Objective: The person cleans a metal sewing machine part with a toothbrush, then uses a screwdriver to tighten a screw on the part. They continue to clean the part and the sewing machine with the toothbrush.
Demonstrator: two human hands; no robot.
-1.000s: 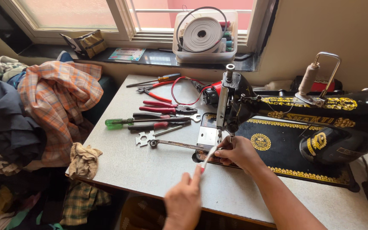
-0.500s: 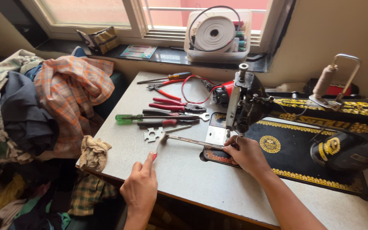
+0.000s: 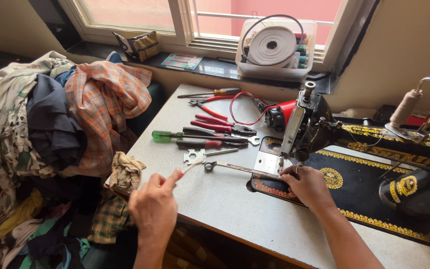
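Grey table (image 3: 235, 209): hand tools (image 3: 210, 132), sewing machine (image 3: 374, 149).

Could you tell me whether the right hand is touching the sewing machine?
Touching: the head view shows the right hand resting its fingertips on the sewing machine bed beside the needle plate.

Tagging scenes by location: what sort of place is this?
Probably a tailoring workroom. A black sewing machine sits on the table, clothes are heaped beside it, and pliers and screwdrivers lie spread out.

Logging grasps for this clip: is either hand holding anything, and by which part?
The left hand pinches a thin pale stick-like tool by its near end. The right hand rests at the black sewing machine's needle area; whether it grips anything cannot be told.
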